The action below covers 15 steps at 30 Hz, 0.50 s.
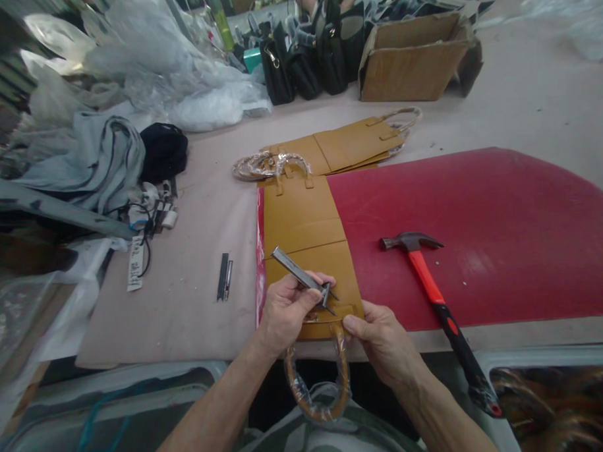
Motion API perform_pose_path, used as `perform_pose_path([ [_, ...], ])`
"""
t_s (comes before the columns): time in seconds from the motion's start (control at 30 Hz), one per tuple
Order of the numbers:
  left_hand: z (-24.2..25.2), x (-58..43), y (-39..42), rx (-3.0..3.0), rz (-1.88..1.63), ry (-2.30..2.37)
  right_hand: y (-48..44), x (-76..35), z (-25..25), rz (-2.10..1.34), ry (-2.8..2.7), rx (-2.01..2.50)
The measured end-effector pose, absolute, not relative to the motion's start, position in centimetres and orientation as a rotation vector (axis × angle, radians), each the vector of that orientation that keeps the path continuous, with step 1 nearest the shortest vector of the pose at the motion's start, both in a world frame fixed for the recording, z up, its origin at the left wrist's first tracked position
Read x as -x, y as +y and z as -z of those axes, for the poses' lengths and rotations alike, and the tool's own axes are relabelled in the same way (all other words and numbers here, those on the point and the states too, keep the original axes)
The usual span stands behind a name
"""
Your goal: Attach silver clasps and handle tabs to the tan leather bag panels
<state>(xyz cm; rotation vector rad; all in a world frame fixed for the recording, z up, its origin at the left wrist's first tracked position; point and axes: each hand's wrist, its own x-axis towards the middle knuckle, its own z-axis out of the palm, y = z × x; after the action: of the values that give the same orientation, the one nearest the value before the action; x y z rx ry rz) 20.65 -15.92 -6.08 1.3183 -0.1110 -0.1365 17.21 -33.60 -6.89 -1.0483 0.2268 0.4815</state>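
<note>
A flat tan leather bag panel (306, 229) lies on the red mat (479, 226), its plastic-wrapped handle (318, 390) hanging over the near table edge. My left hand (285, 312) is closed around a thin grey metal tool (296, 271), its tip pressed at the panel's near edge by the handle tab. My right hand (382, 335) pinches the panel's near right corner, beside the handle. A second tan panel (351, 144) with wrapped handles lies farther back.
A red-handled hammer (429, 281) rests on the mat to the right. Small dark metal strips (224, 276) lie on the left. A cardboard box (417, 60), black bags (305, 61), plastic wrap and grey cloth (91, 161) crowd the back and left.
</note>
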Motion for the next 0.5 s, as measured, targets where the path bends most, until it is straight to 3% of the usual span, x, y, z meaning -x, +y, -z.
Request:
perform_pose_path([
  [0.5, 5.18, -20.25, -16.19, -1.498, 0.08, -0.205, -33.39, -17.49, 6.65, -0.497, 0.222, 1.083],
])
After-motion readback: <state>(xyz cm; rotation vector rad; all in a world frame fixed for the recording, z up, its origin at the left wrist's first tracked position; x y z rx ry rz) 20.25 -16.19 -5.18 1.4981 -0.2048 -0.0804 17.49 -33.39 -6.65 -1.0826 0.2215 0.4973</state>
